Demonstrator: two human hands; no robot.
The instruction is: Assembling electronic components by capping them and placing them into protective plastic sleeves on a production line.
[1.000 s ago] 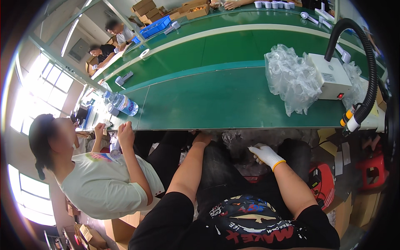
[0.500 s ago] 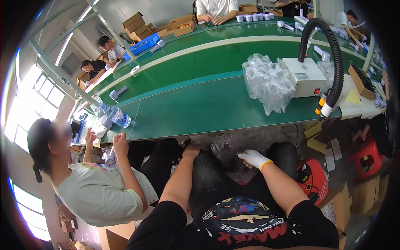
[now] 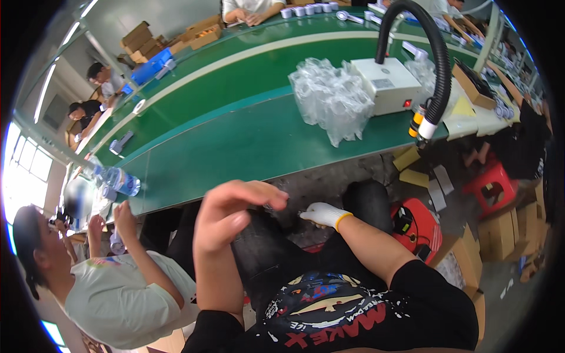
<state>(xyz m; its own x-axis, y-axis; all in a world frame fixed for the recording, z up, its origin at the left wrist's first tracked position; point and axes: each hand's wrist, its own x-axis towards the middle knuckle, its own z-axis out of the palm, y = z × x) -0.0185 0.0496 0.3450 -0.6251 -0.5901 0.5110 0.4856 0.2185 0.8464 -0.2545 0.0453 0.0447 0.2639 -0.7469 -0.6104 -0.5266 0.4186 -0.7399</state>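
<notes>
Bare and raised over my left thigh, my left hand (image 3: 232,212) has bent fingers and its thumb held apart from them. Nothing shows in its grasp. Low between my knees is my right hand (image 3: 322,215), in a white knit glove with a yellow cuff. Its fingers are curled, and whatever they may hold is hidden. The green workbench (image 3: 235,154) lies beyond both hands. On it stand a crumpled pile of clear plastic bags (image 3: 332,100) and a white box-shaped machine (image 3: 388,85) with a black flexible hose (image 3: 444,70).
At my left sits a person in a pale shirt (image 3: 123,294), hands raised near the bench edge. A water bottle (image 3: 120,180) lies on the bench there. Red stools (image 3: 494,188) and cardboard boxes (image 3: 500,238) stand at the right. More people work across the green belt (image 3: 223,88).
My left hand has risen from beside my left knee to in front of me, its fingers now in sight. My gloved right hand stays low. The view has turned rightward.
</notes>
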